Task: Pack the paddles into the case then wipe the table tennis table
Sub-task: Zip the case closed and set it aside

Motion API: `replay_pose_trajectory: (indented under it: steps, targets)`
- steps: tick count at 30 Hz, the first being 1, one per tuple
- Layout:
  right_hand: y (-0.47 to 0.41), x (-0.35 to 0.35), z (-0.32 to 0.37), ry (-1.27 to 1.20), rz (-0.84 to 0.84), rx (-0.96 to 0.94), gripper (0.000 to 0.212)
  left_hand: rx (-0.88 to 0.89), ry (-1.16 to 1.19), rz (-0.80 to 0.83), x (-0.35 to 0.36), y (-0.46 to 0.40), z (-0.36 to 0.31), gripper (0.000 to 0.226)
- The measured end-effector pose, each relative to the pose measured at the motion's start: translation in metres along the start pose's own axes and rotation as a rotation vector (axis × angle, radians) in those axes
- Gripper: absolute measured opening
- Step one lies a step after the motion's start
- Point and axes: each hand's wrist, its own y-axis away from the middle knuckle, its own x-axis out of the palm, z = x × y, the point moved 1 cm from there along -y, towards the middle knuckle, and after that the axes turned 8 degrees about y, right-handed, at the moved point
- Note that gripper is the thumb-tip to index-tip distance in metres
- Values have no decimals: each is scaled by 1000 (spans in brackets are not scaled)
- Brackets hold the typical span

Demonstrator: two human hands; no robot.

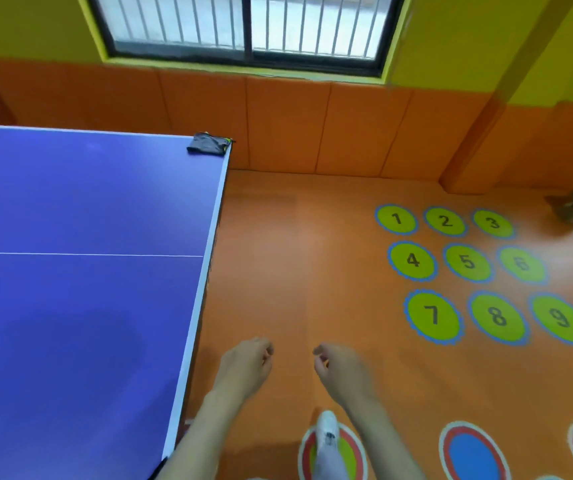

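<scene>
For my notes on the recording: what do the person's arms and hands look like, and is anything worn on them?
Both forearms are bare as far as the frame shows, with no sleeves in view. The left hand and the right hand wear no gloves, and no rings, watch or bracelets are visible.

Your bare left hand (248, 363) and bare right hand (340, 370) reach forward side by side on bare forearms, a gap between them. Both hands' fingers hang loosely curled inward, holding nothing.

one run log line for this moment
left hand: empty, off table | right hand: empty | dark case: table far corner | paddles: not visible
</scene>
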Motion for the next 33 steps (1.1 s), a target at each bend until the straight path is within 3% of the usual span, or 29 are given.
replay_pose_trajectory:
  steps: [13,22,28,33]
  targets:
    - [-221,-94,-23,16,65,-368,24,-229,-3,-191,-65,-168,-60,13]
    - [-373,-136,6,72,159,-513,27,-352,70,-243,-82,-290,-34,10]
    - [-486,-159,38,167,150,-538,25,-408,222,-292,-101,-403,-5,10]
    - [-563,-183,68,250,104,-580,23,-425,213,-299,-129,-477,13,7]
